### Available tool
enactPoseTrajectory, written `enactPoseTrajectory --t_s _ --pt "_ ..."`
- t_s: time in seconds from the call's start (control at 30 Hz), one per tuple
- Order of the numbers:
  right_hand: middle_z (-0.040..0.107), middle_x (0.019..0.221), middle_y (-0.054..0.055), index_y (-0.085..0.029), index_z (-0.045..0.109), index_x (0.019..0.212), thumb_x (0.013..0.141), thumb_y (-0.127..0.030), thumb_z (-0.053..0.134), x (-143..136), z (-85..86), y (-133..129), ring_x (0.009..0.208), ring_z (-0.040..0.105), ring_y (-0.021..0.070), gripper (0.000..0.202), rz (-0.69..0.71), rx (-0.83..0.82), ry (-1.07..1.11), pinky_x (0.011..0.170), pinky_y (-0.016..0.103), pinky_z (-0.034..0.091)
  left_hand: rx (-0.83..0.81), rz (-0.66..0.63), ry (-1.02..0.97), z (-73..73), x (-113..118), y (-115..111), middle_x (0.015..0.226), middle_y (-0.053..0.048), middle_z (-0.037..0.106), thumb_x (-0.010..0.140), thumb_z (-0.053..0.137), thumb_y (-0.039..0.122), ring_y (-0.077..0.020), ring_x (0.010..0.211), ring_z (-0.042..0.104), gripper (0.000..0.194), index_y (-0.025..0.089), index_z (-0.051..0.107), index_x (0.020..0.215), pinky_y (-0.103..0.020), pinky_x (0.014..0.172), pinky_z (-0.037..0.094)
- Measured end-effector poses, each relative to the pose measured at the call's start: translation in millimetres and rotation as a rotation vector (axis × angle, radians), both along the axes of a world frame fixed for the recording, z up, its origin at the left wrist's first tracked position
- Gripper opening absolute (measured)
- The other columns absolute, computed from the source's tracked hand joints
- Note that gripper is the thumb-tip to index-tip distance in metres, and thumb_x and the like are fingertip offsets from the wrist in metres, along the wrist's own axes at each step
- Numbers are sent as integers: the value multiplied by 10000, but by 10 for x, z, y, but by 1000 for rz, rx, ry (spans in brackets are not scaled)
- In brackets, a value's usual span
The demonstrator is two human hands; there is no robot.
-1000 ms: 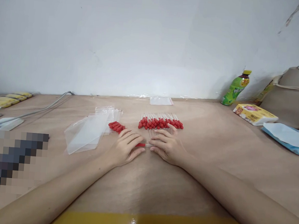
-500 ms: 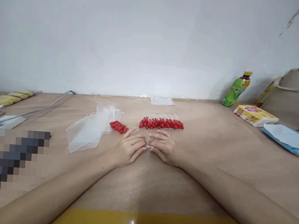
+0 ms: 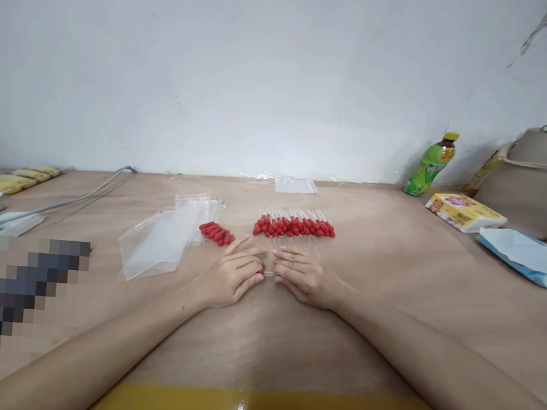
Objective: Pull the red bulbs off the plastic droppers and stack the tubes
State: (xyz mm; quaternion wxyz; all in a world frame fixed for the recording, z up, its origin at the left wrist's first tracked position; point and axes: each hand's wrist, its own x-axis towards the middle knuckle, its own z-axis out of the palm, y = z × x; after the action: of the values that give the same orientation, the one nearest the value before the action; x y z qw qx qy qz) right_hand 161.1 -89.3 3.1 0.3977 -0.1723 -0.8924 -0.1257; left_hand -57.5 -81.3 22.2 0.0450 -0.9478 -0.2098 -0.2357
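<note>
Left hand: fingers closed on a red piece, mostly hidden.
Right hand: fingertips pinched on a thin rod that spans the gap to the left hand.
Rod: low over the desk; pushed off-line, it could bend or slip, being so thin.
Row: red-tipped sticks just beyond the right hand; a knuckle could knock them askew.
Loose reds: beside the left fingers; a sideways brush might roll them away.
Bags: overlapping, clear, no print readable; light enough for a sleeve or forearm to drag.
Bottle: green label, lettering too small to read.
Tissues: yellow pack, cartoon figure, dark print illegible.
</note>
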Motion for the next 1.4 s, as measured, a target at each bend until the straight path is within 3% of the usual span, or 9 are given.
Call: enactPoseTrajectory --t_s 0.37,0.73,0.93,1.0,1.07,1.17,1.3,1.4 --pt "684 969 95 -125 606 994 863 -157 485 57 19 -34 1077 565 180 181 -19 82 -47 972 363 460 26 -19 -9 1 -21 -20 861 -25 675 894 383 178 -170 1092 541 203 176 585 879 -423 1083 237" --pt "653 1055 106 -94 574 1053 855 -92 469 128 42 -37 1210 440 198 224 55 146 -98 1012 393 424 65 -30 -22 -19 -31 -32 845 -22 668 888 402 166 -169 1071 547 165 173 566 868 -384 1026 317" --pt "619 1117 123 -104 555 1100 839 -62 459 208 -5 30 1213 439 213 281 34 102 -37 989 429 423 47 -2 -79 -31 -120 -19 836 -34 661 880 388 137 -170 1027 561 184 172 568 870 -380 990 353" --pt "644 1053 104 -142 576 1076 838 -91 480 255 -27 83 1140 508 208 261 -32 51 82 929 412 457 48 58 -108 -34 -179 -6 856 -44 654 880 389 140 -178 969 569 181 170 567 887 -375 925 396" --pt "669 864 61 -184 606 1032 839 -142 507 286 -46 129 932 599 179 221 -125 -9 167 813 367 489 56 136 -140 -29 -227 23 877 -56 634 881 409 166 -177 886 566 160 164 568 900 -347 825 439" --pt "574 640 16 -194 643 979 844 -213 512 268 -53 150 647 538 137 189 -270 -92 154 658 319 453 47 284 -268 21 -284 125 880 -65 572 890 409 215 -161 824 544 185 161 583 920 -302 745 458" --pt "529 677 41 -135 610 1058 869 -199 413 149 14 116 641 492 143 281 -343 -267 166 613 290 425 23 615 -425 196 -464 374 897 -77 511 870 380 253 -185 872 523 278 157 591 1024 -319 766 460" --pt "580 762 65 -122 593 1051 847 -178 430 44 99 106 691 535 150 267 -331 -383 247 649 282 446 -108 787 -341 341 -687 584 781 -59 536 825 396 285 -207 841 538 311 159 608 1015 -326 739 455"
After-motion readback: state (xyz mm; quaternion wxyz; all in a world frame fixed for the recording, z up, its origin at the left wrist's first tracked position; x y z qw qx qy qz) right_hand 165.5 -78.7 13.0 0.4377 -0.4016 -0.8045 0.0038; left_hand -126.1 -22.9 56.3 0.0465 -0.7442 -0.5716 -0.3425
